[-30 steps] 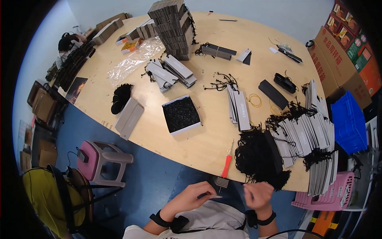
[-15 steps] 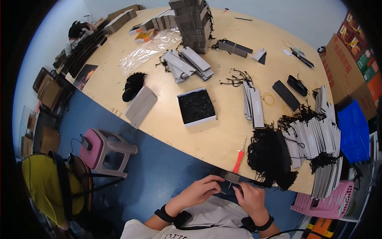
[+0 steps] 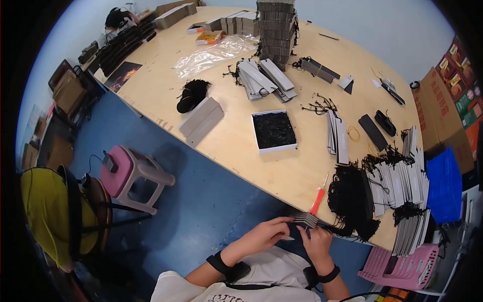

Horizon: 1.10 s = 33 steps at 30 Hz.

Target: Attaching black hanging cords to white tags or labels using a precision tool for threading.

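From the head view, the right grip (image 3: 317, 243), apart from the stack (image 3: 304, 219) a second ago, now joins the left grip (image 3: 271, 232) just below it at the counter's (image 3: 231, 141) edge, bringing both to one spot. The left pinches a pale sliver (image 3: 289, 238); whether the right holds anything cannot be told. Just beyond lies a red-handled tool (image 3: 317, 202).

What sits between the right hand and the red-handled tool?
A small stack of grey strips lies between the right hand and the red-handled tool; the head view shows it.
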Available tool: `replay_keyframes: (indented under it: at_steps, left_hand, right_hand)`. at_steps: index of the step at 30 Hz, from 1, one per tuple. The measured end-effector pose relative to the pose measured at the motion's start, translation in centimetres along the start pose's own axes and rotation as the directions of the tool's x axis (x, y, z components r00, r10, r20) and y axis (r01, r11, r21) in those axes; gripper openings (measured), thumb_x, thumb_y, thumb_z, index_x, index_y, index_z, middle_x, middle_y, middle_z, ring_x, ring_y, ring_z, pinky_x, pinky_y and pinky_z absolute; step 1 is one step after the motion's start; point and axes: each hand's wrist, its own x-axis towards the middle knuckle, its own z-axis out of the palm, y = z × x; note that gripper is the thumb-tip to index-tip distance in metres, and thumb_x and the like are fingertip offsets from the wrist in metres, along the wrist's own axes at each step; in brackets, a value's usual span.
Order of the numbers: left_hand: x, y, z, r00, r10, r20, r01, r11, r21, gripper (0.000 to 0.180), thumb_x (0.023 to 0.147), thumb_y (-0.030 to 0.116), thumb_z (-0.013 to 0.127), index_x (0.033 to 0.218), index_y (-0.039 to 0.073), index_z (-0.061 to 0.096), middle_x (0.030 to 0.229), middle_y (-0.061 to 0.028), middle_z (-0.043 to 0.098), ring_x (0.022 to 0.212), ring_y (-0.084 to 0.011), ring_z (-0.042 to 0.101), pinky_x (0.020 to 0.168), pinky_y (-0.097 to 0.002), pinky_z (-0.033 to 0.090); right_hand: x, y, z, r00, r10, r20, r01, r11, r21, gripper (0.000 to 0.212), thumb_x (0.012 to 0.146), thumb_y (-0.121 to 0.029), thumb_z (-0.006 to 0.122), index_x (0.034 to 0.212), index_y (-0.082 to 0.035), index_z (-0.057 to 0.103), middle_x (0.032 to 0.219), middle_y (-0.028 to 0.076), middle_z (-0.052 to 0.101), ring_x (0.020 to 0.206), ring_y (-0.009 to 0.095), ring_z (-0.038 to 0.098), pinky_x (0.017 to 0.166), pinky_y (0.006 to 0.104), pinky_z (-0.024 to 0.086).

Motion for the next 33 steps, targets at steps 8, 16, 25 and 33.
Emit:
replay_keyframes:
  at_steps: [8,16,25,33]
  left_hand:
    - [-0.7,-0.7,0.3,0.996,0.061,-0.066,-0.060,0.998,0.012,0.015,0.083,-0.011,0.061,0.093,0.000,0.058,0.124,-0.0193,0.060,0.102,-0.0306,0.065,0.076,-0.0388,0.052]
    - [-0.6,-0.5,0.3,0.994,0.064,-0.085,-0.063,0.998,0.005,0.015,0.085,-0.008,0.061,0.096,0.001,0.056,0.123,-0.0176,0.060,0.094,-0.0337,0.065,0.077,-0.0372,0.052]
    - [-0.6,0.2,-0.5,0.996,0.003,-0.091,0.007,0.994,0.107,0.018,0.082,-0.009,0.062,0.096,0.001,0.057,0.095,-0.0120,0.059,0.085,-0.0334,0.062,0.073,-0.0374,0.050]
    - [0.3,2.9,0.4,0.985,-0.017,-0.169,0.007,0.998,-0.058,0.014,0.084,-0.006,0.068,0.096,0.002,0.068,0.090,-0.0083,0.066,0.081,-0.0211,0.065,0.069,-0.0305,0.052]
  right_hand:
    - [-0.5,-0.3,-3.0,0.992,-0.008,0.124,0.008,1.000,0.003,0.024,0.080,-0.023,0.079,0.071,-0.006,0.063,0.063,0.009,0.060,0.053,0.028,0.060,0.049,0.0375,0.046]
    - [-1.0,0.9,-4.8,0.986,-0.002,0.169,-0.017,0.994,0.109,0.019,0.079,-0.012,0.076,0.071,-0.005,0.061,0.066,0.010,0.057,0.055,0.030,0.059,0.049,0.0379,0.045]
    - [-1.1,1.1,-4.4,0.983,0.143,0.116,-0.165,0.964,0.208,0.015,0.080,-0.009,0.076,0.081,-0.002,0.063,0.070,0.012,0.063,0.056,0.030,0.062,0.050,0.0364,0.048]
    - [0.8,0.4,-5.9,0.991,-0.034,0.130,0.012,0.985,0.169,0.006,0.082,-0.006,0.070,0.084,-0.003,0.066,0.070,0.012,0.066,0.059,0.028,0.065,0.053,0.0358,0.051]
